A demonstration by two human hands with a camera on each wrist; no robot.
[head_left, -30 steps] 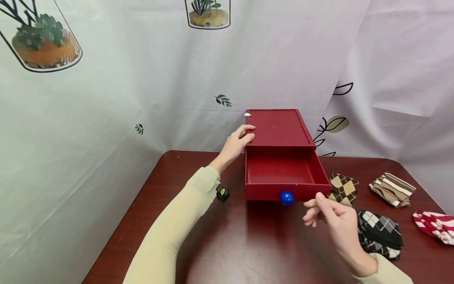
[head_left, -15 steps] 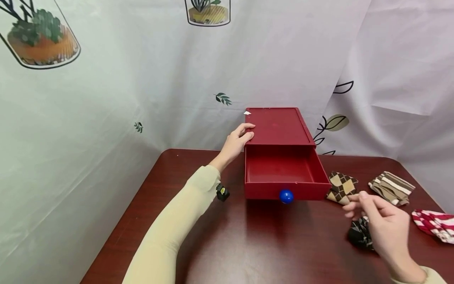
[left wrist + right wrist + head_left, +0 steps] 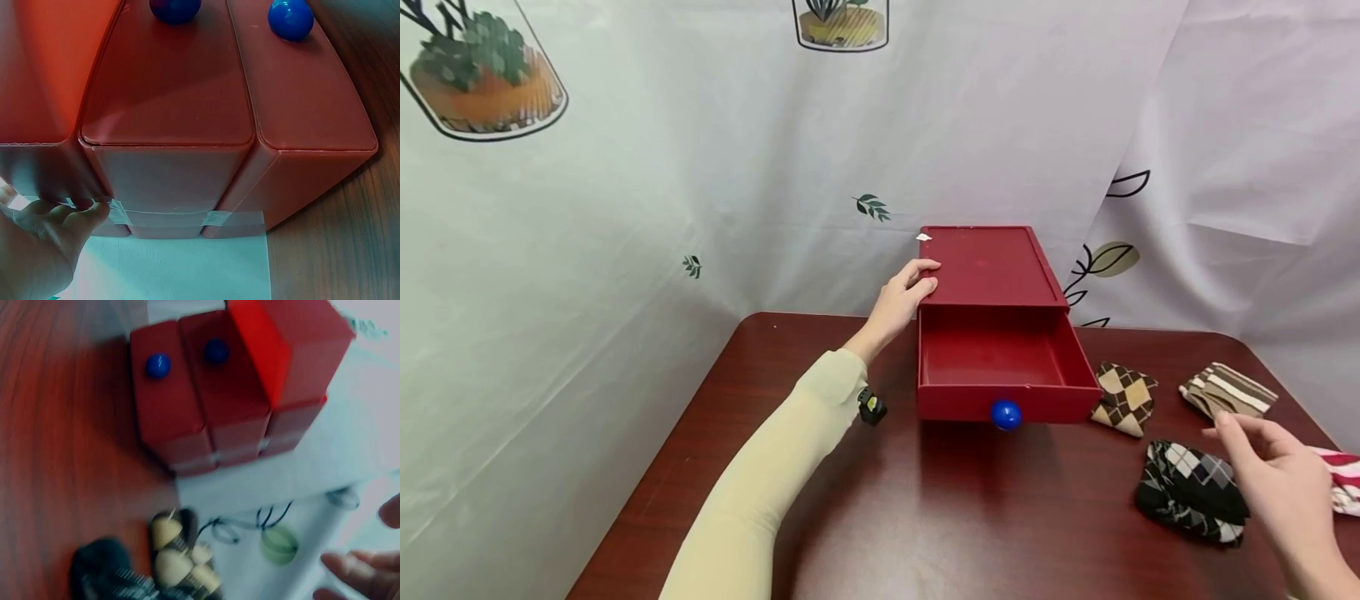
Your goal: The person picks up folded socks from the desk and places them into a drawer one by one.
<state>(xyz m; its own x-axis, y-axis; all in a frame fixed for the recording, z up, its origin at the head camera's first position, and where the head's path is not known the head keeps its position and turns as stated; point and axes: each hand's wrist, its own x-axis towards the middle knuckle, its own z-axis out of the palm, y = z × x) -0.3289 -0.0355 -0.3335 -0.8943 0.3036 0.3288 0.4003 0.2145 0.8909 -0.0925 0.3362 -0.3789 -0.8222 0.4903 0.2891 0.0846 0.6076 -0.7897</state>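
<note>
A red drawer unit stands at the back of the table, its top drawer pulled out and bare inside. A blue knob sits on that drawer's front. My left hand rests on the unit's upper left edge, fingertips on the top panel. My right hand hovers over the table's right side, fingers loosely bent and holding nothing. Beside it lie folded black argyle socks; striped brown socks lie beyond its fingertips. Red and white socks are partly hidden behind this hand.
Folded brown argyle socks lie close to the right of the drawer. In the left wrist view, two lower drawers, including the bottom drawer, are closed. A white printed curtain hangs behind the table.
My right hand has moved right, from the drawer's front right corner past the black argyle socks, uncovering them. My left hand and the drawer have stayed in place.
</note>
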